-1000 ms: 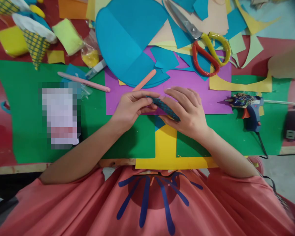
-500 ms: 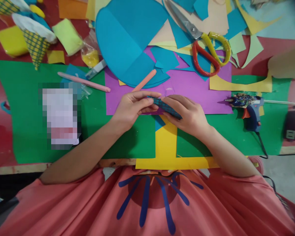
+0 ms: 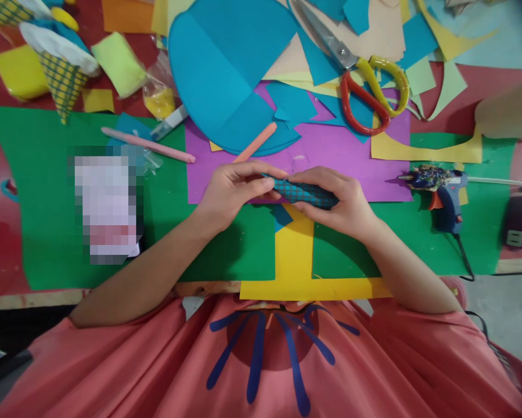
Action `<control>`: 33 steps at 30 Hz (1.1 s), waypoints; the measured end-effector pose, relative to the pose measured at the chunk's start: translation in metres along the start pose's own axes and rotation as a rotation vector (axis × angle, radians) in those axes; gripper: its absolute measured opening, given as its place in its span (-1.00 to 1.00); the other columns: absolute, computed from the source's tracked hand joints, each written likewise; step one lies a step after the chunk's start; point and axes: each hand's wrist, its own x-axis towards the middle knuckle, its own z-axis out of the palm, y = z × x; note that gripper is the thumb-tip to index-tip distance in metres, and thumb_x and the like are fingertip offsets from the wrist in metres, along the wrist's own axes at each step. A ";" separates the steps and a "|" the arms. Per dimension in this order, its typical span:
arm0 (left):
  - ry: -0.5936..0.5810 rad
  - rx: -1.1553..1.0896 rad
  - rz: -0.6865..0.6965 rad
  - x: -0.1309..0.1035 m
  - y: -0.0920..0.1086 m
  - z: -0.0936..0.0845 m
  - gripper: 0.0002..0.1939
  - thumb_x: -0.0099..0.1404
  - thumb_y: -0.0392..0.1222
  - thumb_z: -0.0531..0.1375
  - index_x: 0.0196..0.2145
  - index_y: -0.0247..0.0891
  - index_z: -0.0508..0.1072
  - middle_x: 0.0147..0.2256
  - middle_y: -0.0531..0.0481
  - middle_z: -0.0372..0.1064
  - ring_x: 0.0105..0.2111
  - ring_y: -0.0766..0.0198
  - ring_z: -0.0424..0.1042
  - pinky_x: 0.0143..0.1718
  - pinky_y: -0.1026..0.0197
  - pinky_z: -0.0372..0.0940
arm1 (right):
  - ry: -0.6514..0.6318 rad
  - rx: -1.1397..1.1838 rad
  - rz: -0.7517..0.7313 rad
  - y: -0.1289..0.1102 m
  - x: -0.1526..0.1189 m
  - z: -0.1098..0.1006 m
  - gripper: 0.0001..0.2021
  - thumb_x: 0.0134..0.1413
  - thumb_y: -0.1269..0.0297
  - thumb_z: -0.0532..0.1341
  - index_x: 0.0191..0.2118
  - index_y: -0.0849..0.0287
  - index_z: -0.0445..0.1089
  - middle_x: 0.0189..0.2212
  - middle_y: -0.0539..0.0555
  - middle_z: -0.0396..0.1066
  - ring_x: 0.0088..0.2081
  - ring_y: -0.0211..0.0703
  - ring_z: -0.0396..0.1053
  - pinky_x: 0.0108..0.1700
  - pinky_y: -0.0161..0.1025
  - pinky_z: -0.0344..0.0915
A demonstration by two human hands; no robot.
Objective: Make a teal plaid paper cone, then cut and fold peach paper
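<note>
A rolled blue paper cone [image 3: 306, 193] with a dark grid pattern lies almost level between my two hands, over the purple sheet. My left hand [image 3: 238, 188] pinches its narrow end between thumb and fingers. Around the wider right end, the fingers and thumb of my right hand [image 3: 341, 200] are curled, hiding part of it. Just beyond my left hand, an orange pen [image 3: 257, 142] rests on the purple sheet [image 3: 352, 168]. Below my hands lie a yellow paper strip [image 3: 294, 249] and a small blue scrap [image 3: 282, 218].
Red-and-yellow-handled scissors [image 3: 352, 75] lie on paper scraps beside a large blue paper disc [image 3: 217, 69]. At right is a glue gun [image 3: 446, 194] with its cord. A pink pen [image 3: 150, 145] and a blurred-out phone [image 3: 106, 203] are left. A yellow-checked paper cone [image 3: 63, 78] lies far left.
My right hand has shifted slightly right and opened its grip somewhat, so more of the gridded blue cone shows. My left hand stays at the narrow end.
</note>
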 end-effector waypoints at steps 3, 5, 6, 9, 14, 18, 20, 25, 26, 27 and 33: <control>-0.033 0.005 0.064 0.000 0.000 0.000 -0.87 0.12 -0.10 0.39 -0.33 -0.09 0.63 -0.31 0.07 0.54 -0.47 0.38 0.52 -0.37 0.32 0.52 | 0.001 0.014 -0.005 0.000 0.000 0.000 -0.70 0.16 0.32 0.25 0.01 0.23 0.42 -0.08 0.13 0.53 -0.04 -0.14 0.48 0.01 -0.18 0.41; -0.056 0.031 0.112 0.001 0.000 -0.001 -0.88 0.15 -0.08 0.38 -0.32 -0.08 0.63 -0.32 0.06 0.53 -0.42 0.36 0.53 -0.36 0.33 0.52 | 0.005 0.027 -0.008 0.000 0.000 -0.001 -0.70 0.15 0.31 0.25 0.00 0.24 0.43 -0.09 0.12 0.53 -0.05 -0.15 0.49 0.00 -0.20 0.41; -0.063 0.050 0.133 0.001 0.000 -0.001 -0.88 0.15 -0.06 0.37 -0.33 -0.07 0.63 -0.32 0.06 0.52 -0.39 0.34 0.53 -0.37 0.33 0.51 | 0.007 0.036 -0.005 0.001 0.000 -0.001 -0.71 0.15 0.31 0.26 -0.01 0.24 0.43 -0.10 0.12 0.53 -0.06 -0.16 0.49 -0.01 -0.21 0.41; -0.065 0.122 0.181 0.002 -0.001 -0.002 -0.86 0.16 -0.01 0.36 -0.33 -0.05 0.62 -0.33 0.03 0.50 -0.34 0.28 0.54 -0.37 0.30 0.50 | 0.010 0.092 0.017 0.001 0.000 -0.001 -0.72 0.14 0.32 0.27 -0.03 0.26 0.44 -0.11 0.12 0.54 -0.10 -0.19 0.50 -0.05 -0.25 0.41; -0.027 0.238 0.273 0.003 -0.005 -0.005 -0.83 0.19 0.04 0.34 -0.32 -0.04 0.62 -0.32 0.01 0.52 -0.28 0.24 0.51 -0.28 0.23 0.47 | -0.016 0.197 0.102 0.001 0.002 -0.003 -0.69 0.12 0.26 0.29 -0.03 0.26 0.45 -0.10 0.12 0.53 -0.12 -0.19 0.49 -0.08 -0.26 0.42; -0.015 0.323 0.394 0.003 -0.005 -0.005 -0.88 0.25 -0.06 0.30 -0.28 -0.08 0.62 -0.31 0.03 0.55 -0.25 0.30 0.50 -0.22 0.26 0.41 | -0.015 0.124 0.101 -0.001 0.002 -0.005 -0.68 0.13 0.21 0.28 -0.02 0.23 0.45 -0.11 0.12 0.54 -0.10 -0.15 0.50 -0.05 -0.21 0.42; -0.002 0.363 0.414 0.002 -0.004 -0.003 -0.88 0.26 -0.09 0.30 -0.28 -0.13 0.61 -0.31 0.02 0.55 -0.24 0.29 0.51 -0.20 0.24 0.40 | 0.012 -0.028 0.053 -0.003 0.001 -0.003 -0.66 0.14 0.16 0.28 -0.02 0.24 0.45 -0.11 0.15 0.54 -0.07 -0.10 0.49 -0.01 -0.16 0.41; -0.035 0.325 0.445 0.001 -0.006 0.001 -0.91 0.25 -0.17 0.31 -0.26 -0.12 0.60 -0.31 0.02 0.55 -0.24 0.30 0.51 -0.23 0.26 0.40 | 0.046 -0.386 -0.063 -0.003 -0.004 0.007 -0.65 0.21 0.12 0.20 0.00 0.25 0.41 -0.15 0.21 0.55 -0.13 -0.04 0.52 -0.09 -0.13 0.43; -0.043 0.300 0.443 0.001 -0.006 0.001 -0.90 0.25 -0.17 0.31 -0.26 -0.11 0.60 -0.31 0.03 0.55 -0.24 0.30 0.51 -0.23 0.26 0.41 | 0.050 -0.429 -0.071 -0.002 -0.005 0.009 -0.68 0.24 0.14 0.17 0.00 0.24 0.41 -0.15 0.19 0.56 -0.15 -0.06 0.52 -0.11 -0.15 0.44; -0.050 0.273 0.438 0.001 -0.007 0.001 -0.90 0.24 -0.16 0.31 -0.25 -0.09 0.60 -0.31 0.03 0.55 -0.24 0.30 0.51 -0.23 0.27 0.42 | 0.055 -0.464 -0.075 -0.002 -0.005 0.010 -0.70 0.26 0.17 0.14 0.00 0.22 0.41 -0.15 0.18 0.56 -0.15 -0.08 0.52 -0.13 -0.17 0.43; -0.002 0.236 0.285 -0.001 -0.007 0.002 -0.88 0.21 -0.10 0.33 -0.26 -0.06 0.60 -0.26 0.04 0.56 -0.23 0.26 0.53 -0.23 0.26 0.44 | 0.099 -0.608 -0.130 0.001 -0.007 0.013 -0.71 0.29 0.23 0.10 0.01 0.24 0.41 -0.19 0.19 0.54 -0.20 -0.08 0.49 -0.19 -0.17 0.39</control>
